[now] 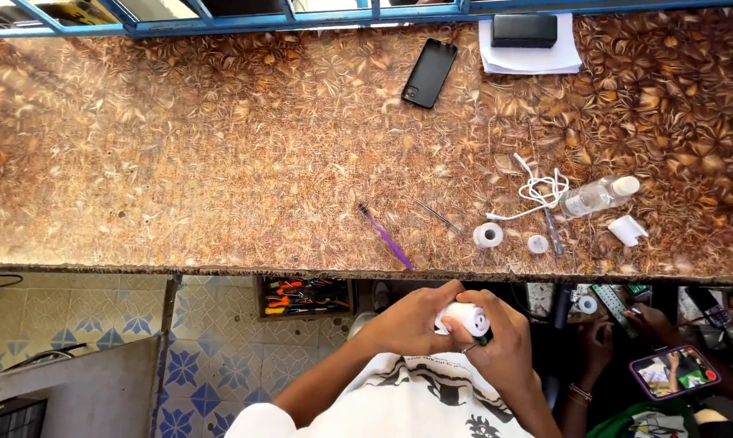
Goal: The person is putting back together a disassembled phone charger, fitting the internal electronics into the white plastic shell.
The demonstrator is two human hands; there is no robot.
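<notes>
Currently both hands clasp the white roll point(464, 316) just below the counter edge point(220, 270) — axis left-right, left hand point(407, 320) and right hand point(500, 345) equally close.

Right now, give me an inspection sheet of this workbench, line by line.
Surface: brown leaf-patterned counter, bare on its left part.
Job's things: small white cylinder, held below the counter edge.
Clutter: black phone, dark box on white paper, clear bottle, purple tool, tape roll.
Grips: left hand and right hand both closed on the cylinder.
Cables: white cord, loosely coiled by the bottle.
Surroundings: blue window frame, patterned floor tiles, another person's hand beside a lit phone.
</notes>
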